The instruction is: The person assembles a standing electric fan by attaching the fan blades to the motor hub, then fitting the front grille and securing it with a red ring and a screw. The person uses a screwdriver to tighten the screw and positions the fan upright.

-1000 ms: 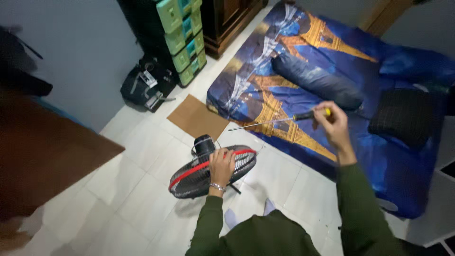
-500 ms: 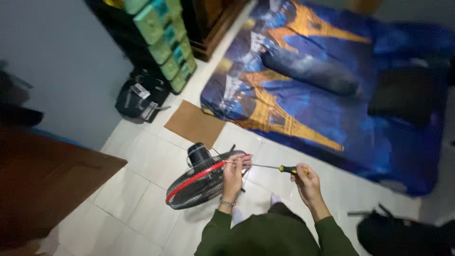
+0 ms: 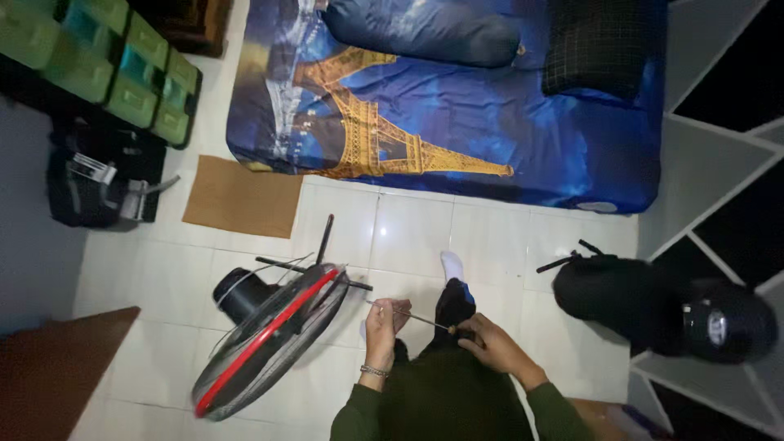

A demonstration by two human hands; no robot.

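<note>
lying on the white tiles just left of the knees, the fan [image 3: 269, 339] is seen as light yet awkward; its thin wire guard is best gripped at the red rim. the screwdriver [image 3: 412, 315] shaft is pinched by the left hand [image 3: 384, 318], the handle enclosed by the right hand [image 3: 488, 343]. green drawers [image 3: 114, 65] beyond the fan are shut, contents hidden.

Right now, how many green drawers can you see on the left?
5: a row along the top-left edge, from one at the corner, then, down to nearest the mat. More may be cut off.
</note>
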